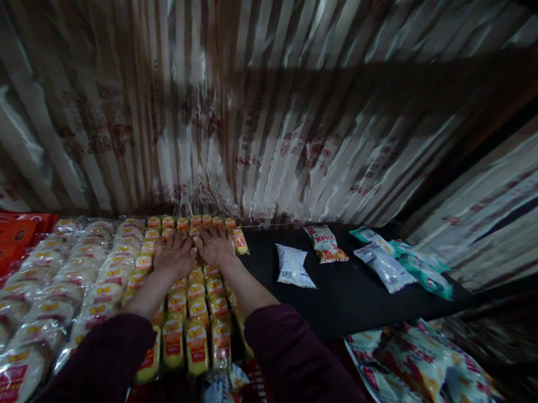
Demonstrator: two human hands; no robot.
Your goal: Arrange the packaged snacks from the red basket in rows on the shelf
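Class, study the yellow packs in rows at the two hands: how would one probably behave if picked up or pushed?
The yellow packs look shiny, so one may feel slippery. Each appears plump and blocky, so it would probably hold its shape rather than flop. They sit in close rows, so a push would likely nudge the next pack too.

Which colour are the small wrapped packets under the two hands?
The small plastic-wrapped packets are yellow with partly red labels; the head view shows them best.
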